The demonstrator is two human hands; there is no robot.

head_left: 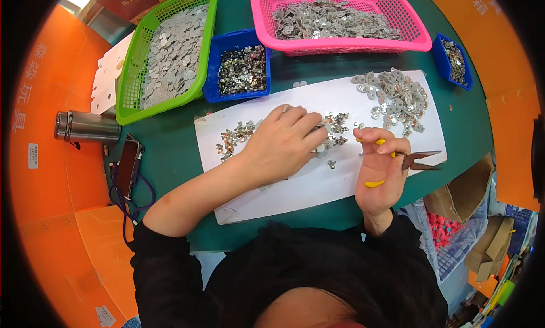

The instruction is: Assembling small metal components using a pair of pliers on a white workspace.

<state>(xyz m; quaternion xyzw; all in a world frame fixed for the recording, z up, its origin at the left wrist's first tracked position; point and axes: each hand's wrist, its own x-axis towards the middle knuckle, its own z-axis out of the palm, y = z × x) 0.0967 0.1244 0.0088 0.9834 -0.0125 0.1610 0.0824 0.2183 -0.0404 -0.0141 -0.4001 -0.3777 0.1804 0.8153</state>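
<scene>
My right hand point(377, 183) holds needle-nose pliers point(421, 161) with yellow handles, palm turned up, near the right part of a white board point(306, 194). The pliers' dark jaws stand apart and point right, with nothing between them. My left hand point(284, 141) reaches over the middle of the board, back upward and fingers bent down. Its fingertips touch or hover at small shiny metal pieces point(336, 123); what they grip is hidden. Left of that hand lie more small metal pieces point(233, 136). Flat grey metal tabs point(400, 96) are heaped at the board's far right.
Along the back stand a green basket point(129, 95) of flat grey tabs, a blue bin point(212, 72) of small metal parts and a pink basket point(340, 45). A smaller blue bin point(439, 58) is far right. A steel flask point(91, 127) and a phone point(129, 164) lie left.
</scene>
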